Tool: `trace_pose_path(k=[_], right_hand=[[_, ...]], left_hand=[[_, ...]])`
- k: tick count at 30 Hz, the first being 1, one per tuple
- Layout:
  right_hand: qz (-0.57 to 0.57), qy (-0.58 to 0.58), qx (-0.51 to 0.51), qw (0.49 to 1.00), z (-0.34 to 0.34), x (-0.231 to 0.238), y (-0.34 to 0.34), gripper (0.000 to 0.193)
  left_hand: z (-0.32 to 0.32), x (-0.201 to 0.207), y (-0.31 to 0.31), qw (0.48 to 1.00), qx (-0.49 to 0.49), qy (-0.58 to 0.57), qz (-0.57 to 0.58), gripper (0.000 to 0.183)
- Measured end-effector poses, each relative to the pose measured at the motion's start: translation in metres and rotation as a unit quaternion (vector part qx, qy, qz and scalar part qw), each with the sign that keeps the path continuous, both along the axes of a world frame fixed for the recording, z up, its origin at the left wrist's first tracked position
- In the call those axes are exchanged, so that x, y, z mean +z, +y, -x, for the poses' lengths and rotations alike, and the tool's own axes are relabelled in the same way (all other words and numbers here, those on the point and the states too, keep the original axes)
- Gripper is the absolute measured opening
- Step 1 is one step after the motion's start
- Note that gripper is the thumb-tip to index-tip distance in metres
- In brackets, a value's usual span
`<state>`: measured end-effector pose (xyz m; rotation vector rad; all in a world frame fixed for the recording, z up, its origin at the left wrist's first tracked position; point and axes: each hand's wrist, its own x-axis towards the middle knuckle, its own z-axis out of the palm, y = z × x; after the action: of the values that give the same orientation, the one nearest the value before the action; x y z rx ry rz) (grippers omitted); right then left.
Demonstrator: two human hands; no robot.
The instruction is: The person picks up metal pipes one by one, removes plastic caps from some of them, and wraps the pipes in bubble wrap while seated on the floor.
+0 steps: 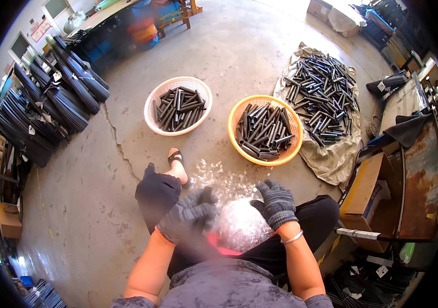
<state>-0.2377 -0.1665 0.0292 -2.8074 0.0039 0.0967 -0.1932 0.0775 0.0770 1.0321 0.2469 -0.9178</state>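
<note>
The tube [207,195] was located in the left hand [190,211], above the lap of the seated person and to the left of the clear bits [243,224]. Its long axis ran away from the body; the visible end projected past the curled fingers toward the floor [121,205] ahead. The remaining length was covered by the glove.

The left grip was clenched around the tube. The left forearm rose from the lower edge, angled forward and inward, with the back of the hand largely uppermost.

The right hand [276,204] stood at the far right side of the heap, fingers directed forward and half bent, thumb extended inward over the bits. Its forearm sloped forward and slightly inward. From where I stood, I could not tell whether the right grip held a bit.

More tubes lay at mixed angles in the white basket [178,132], in the orange basket [266,163] and on the tan sheet [343,169]. Some bits lay scattered forward of the heap.
</note>
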Motion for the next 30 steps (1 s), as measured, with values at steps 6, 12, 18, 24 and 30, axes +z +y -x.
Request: trace_pose_path(k=[6, 12, 18, 24, 30], right_hand=[[-0.526, 0.098, -0.011, 0.845, 0.017, -0.006, 0.042, 0.038], [-0.159, -0.052, 0.003, 0.986, 0.016, -0.045, 0.001, 0.036], [-0.636, 0.085, 0.004, 0.767, 0.027, -0.053, 0.041, 0.037], [-0.23, -0.053, -0.001, 0.972, 0.006, -0.027, 0.011, 0.041], [-0.472, -0.108, 0.084, 0.871, 0.033, -0.121, 0.001, 0.035]], left_hand=[[0.0, 0.015, -0.015, 0.994, -0.094, -0.036, 0.046, 0.032], [0.001, 0.0, 0.01, 0.999, -0.044, -0.022, 0.016, 0.029], [-0.003, 0.022, -0.009, 0.992, -0.109, -0.048, 0.04, 0.028], [0.004, -0.004, 0.012, 0.999, -0.044, -0.002, 0.024, 0.029], [-0.001, 0.015, -0.001, 0.994, -0.091, -0.041, 0.048, 0.029]])
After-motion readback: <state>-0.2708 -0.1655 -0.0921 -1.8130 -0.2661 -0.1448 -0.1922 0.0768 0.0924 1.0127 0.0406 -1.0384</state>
